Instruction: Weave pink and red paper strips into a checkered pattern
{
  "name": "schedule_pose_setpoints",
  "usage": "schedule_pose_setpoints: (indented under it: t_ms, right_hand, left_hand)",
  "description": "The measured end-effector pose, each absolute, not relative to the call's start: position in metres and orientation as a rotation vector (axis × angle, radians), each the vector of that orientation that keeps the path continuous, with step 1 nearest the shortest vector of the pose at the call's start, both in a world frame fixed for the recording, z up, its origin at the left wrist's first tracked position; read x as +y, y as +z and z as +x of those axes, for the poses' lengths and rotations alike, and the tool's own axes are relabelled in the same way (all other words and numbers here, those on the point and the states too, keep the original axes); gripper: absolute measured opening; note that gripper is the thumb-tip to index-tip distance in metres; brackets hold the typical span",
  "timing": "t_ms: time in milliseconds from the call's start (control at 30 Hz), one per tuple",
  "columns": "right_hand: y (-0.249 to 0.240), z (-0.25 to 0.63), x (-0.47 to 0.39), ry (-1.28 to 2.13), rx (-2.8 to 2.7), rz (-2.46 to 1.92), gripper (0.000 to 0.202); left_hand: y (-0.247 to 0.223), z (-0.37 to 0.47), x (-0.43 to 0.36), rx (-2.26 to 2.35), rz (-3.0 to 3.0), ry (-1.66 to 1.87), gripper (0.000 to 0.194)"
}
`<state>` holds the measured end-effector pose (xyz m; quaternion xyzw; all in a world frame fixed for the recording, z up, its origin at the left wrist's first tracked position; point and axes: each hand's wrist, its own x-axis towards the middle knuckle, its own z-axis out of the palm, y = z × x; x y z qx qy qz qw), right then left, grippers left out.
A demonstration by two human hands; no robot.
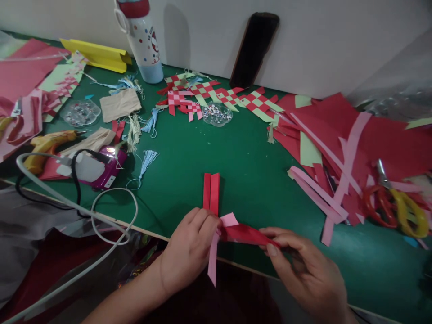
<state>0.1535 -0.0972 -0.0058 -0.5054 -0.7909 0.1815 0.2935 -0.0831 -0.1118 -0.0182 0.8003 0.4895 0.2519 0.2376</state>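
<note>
Left hand (191,249): fingers closed on the crossing of a pink strip (212,261) and red strips (211,193), located at the front edge of the green table (184,153). Right hand (308,267): thumb and fingers pinching the far end of one red strip, stretched sideways between the hands. Scissors (410,216) lie to the right, near red paper (398,144).

Between the left hand (194,245) and the right hand (307,270), the red strip (245,235) looks like smooth, matt paper (the pink strip (213,258), too). Beyond both, the table (249,180) is smooth with a dull sheen. Right of the right hand, the scissors (399,200) mix shiny metal and smooth plastic.
</note>
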Motion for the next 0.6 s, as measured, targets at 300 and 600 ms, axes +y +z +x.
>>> schedule_pose_setpoints:
  t_ms: [300,600]
  right_hand:
    - [0.0,0.156,-0.094,0.66,-2.202,-0.854,0.024]
    - [0.003,0.146,-0.074,0.826,-2.171,-0.967,0.043]
  left_hand:
    - [-0.017,-0.083,-0.112,1.348,2.066,0.789,0.015]
    - [-0.021,-0.083,-0.113,1.405,2.247,0.746,0.023]
